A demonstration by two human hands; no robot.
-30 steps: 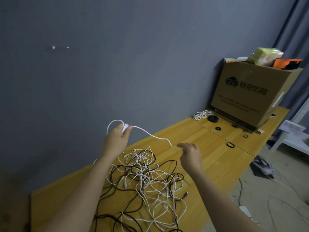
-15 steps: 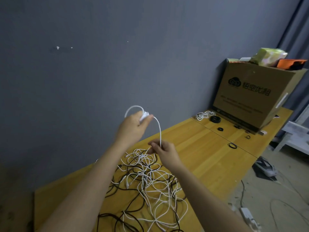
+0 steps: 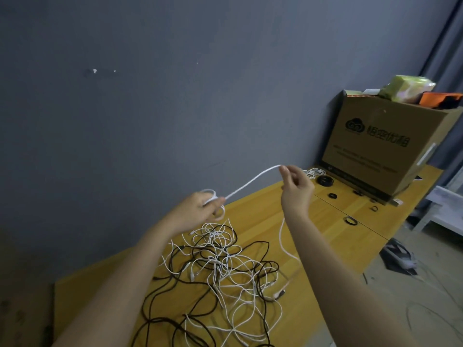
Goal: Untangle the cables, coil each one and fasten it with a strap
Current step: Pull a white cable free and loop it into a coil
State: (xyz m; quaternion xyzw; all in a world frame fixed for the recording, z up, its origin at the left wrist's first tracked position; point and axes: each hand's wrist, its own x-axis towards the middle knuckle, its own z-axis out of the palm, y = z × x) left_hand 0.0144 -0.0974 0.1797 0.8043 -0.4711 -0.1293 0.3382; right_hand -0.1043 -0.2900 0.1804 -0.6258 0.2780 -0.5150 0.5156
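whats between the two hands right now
A taut stretch of white cable runs from the left hand, which holds small loops, up to the right hand; head view.

Grey wall, wooden table (yellowish), dusty floor

1. A tangle of cables lies on the near part of the table, which stands against the wall.
2. Above the tangle, the left hand and, to its right, the right hand hold one cable stretched between them.
3. A cardboard box stands on the table's far end (packets on top).
4. A coiled cable and straps lie before the box.
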